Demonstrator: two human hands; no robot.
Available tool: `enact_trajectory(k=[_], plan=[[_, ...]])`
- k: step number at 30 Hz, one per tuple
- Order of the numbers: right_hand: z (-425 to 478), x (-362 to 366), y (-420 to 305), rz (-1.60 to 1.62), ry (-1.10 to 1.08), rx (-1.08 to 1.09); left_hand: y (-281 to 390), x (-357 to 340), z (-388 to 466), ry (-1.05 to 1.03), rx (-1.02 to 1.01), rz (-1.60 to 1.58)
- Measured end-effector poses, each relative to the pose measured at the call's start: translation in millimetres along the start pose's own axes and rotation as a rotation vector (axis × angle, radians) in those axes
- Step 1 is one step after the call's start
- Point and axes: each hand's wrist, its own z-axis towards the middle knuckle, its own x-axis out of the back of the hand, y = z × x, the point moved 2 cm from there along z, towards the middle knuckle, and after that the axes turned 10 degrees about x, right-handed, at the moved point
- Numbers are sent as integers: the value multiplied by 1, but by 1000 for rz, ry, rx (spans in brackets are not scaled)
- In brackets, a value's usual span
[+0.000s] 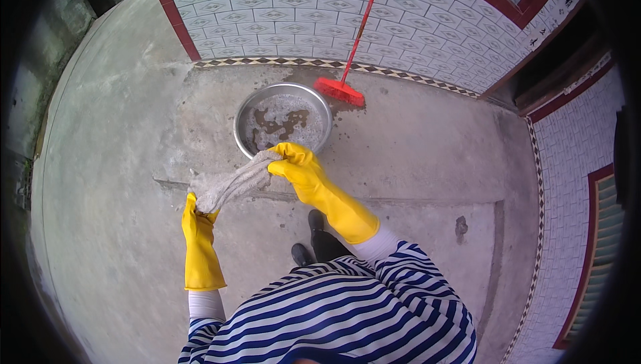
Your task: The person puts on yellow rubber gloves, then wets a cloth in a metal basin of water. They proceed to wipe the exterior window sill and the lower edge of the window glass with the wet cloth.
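Observation:
A light, wet-looking cloth (233, 184) is stretched between my two hands, both in yellow rubber gloves. My left hand (199, 219) grips its lower left end. The upper right end is held in my right hand (295, 164), which overlaps the near rim of a round metal basin (326, 131). Water with patches of foam (305, 114) stands in the basin; what lies under the foam is hidden. Just right of the basin, a red broom (340, 91) rests with its head on the concrete floor and its handle up against the tiled wall.
A white patterned tile wall (295, 28) runs behind the basin, with a doorway (556, 58) at the upper right. Concrete floor (120, 164) spreads around my feet in dark shoes (302, 254). A weathered wall (30, 88) borders the left side, and a barred window (596, 259) is at the right.

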Motion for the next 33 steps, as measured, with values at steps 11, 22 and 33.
enact_trajectory(k=[11,22,33], plan=[[-11,128,-127,-58,213,348,-72,-149,-27,-322,151,522],[13,321,-213,-721,-45,183,-169,-401,13,-338,-627,2060],[109,411,-292,-830,-326,-155,-198,-608,12,-854,-180,1560]])
